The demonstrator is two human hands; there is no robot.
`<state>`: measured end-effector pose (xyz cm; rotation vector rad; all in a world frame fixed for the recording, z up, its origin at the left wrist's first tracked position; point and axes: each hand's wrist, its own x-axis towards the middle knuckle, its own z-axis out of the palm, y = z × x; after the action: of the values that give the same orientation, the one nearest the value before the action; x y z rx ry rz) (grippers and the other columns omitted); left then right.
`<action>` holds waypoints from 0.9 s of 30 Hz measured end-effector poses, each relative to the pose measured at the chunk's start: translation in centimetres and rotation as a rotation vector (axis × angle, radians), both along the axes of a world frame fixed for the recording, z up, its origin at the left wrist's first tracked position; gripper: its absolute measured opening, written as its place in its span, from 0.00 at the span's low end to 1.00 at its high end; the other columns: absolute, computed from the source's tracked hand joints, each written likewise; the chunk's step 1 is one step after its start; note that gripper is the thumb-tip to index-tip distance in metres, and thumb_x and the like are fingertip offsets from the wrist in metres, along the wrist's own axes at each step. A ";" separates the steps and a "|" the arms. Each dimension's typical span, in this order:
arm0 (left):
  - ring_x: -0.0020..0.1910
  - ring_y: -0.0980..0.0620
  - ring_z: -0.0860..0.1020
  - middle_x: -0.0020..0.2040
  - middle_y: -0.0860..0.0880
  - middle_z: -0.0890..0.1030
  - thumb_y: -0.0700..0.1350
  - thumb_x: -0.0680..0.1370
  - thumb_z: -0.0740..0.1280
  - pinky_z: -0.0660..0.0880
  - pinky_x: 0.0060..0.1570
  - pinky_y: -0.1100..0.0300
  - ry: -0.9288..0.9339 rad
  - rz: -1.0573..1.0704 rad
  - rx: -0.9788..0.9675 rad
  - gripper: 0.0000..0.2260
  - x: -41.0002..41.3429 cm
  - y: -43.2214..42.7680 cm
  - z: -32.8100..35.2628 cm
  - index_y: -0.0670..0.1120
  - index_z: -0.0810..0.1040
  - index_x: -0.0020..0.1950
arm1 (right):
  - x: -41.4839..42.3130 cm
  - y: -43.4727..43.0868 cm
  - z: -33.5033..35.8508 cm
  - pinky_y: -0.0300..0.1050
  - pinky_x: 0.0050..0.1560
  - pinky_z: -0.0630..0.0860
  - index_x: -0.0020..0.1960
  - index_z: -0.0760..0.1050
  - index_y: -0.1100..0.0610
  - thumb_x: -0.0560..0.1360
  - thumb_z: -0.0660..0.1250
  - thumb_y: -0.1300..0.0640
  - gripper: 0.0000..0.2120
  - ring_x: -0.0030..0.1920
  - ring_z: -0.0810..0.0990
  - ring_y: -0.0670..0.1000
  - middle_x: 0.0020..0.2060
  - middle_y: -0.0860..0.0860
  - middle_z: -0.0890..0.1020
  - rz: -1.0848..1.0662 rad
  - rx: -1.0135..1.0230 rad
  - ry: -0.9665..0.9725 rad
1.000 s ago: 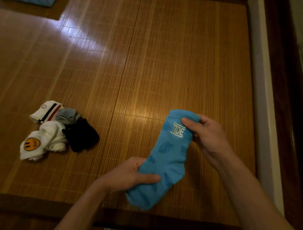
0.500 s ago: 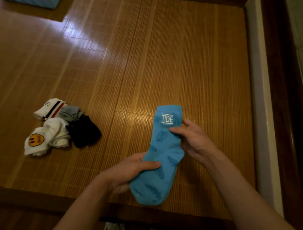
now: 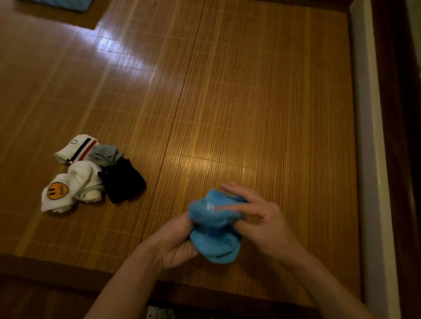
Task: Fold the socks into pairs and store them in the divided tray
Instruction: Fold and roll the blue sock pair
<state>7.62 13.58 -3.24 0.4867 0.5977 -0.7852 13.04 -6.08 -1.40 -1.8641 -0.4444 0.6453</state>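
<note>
A bright blue sock (image 3: 216, 236) is bunched and folded over between my hands, low in the middle of the view. My left hand (image 3: 175, 243) grips its lower left side from beneath. My right hand (image 3: 259, 218) holds the upper fold, fingers laid across the top and thumb tucked under it. The picture is blurred around the hands. To the left lies a small heap: a white sock with a yellow smiley (image 3: 66, 191), a white sock with dark and red stripes (image 3: 75, 148), a grey sock (image 3: 103, 154) and a black sock (image 3: 123, 182). No divided tray is in view.
Everything rests on a bamboo mat (image 3: 227, 102) with a dark front edge (image 3: 57, 266). A white and dark wooden frame (image 3: 373, 159) runs down the right side. A blue item (image 3: 61, 2) shows at the top left corner.
The blue sock lay stretched out between my hands; its cuff end has now been folded down toward the toe, and my right hand moved down with it.
</note>
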 end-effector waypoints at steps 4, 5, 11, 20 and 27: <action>0.45 0.44 0.87 0.52 0.37 0.86 0.47 0.76 0.63 0.84 0.41 0.54 0.046 0.014 0.065 0.17 0.2 -0.2 0.4 0.40 0.88 0.51 | -1.2 0.1 -0.7 0.52 0.80 0.51 0.56 0.85 0.43 0.73 0.72 0.65 0.20 0.78 0.59 0.42 0.74 0.40 0.71 0.098 -0.080 -0.142; 0.45 0.44 0.87 0.53 0.38 0.86 0.48 0.75 0.64 0.84 0.41 0.54 0.046 0.005 0.086 0.17 0.2 -0.1 0.3 0.40 0.88 0.51 | -1.2 0.0 -0.8 0.53 0.80 0.49 0.56 0.85 0.42 0.73 0.73 0.65 0.20 0.79 0.58 0.42 0.75 0.40 0.70 0.113 -0.088 -0.157; 0.58 0.42 0.84 0.65 0.38 0.81 0.55 0.82 0.63 0.83 0.55 0.50 -0.011 0.003 0.128 0.21 0.1 0.3 0.5 0.42 0.79 0.69 | -0.6 0.0 -1.0 0.50 0.81 0.43 0.58 0.81 0.38 0.77 0.71 0.60 0.18 0.80 0.49 0.40 0.77 0.37 0.61 0.207 -0.206 -0.174; 0.60 0.41 0.83 0.63 0.40 0.83 0.45 0.81 0.67 0.82 0.53 0.51 -0.163 -0.015 0.309 0.17 -0.9 0.6 -0.1 0.48 0.76 0.70 | 0.5 1.9 -0.9 0.48 0.53 0.82 0.65 0.77 0.54 0.71 0.74 0.50 0.24 0.57 0.84 0.53 0.58 0.54 0.84 -0.536 0.142 0.843; 0.58 0.43 0.84 0.61 0.40 0.84 0.35 0.74 0.71 0.83 0.52 0.53 -0.139 0.118 0.313 0.23 -0.4 0.0 -0.5 0.44 0.76 0.69 | 0.4 3.5 -2.4 0.41 0.41 0.82 0.57 0.82 0.62 0.75 0.71 0.60 0.12 0.48 0.87 0.53 0.50 0.57 0.87 -0.718 0.332 0.813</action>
<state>7.27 13.54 -3.74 0.7793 0.6170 -0.5417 13.40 -2.61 -3.81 -1.1753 0.5950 0.7016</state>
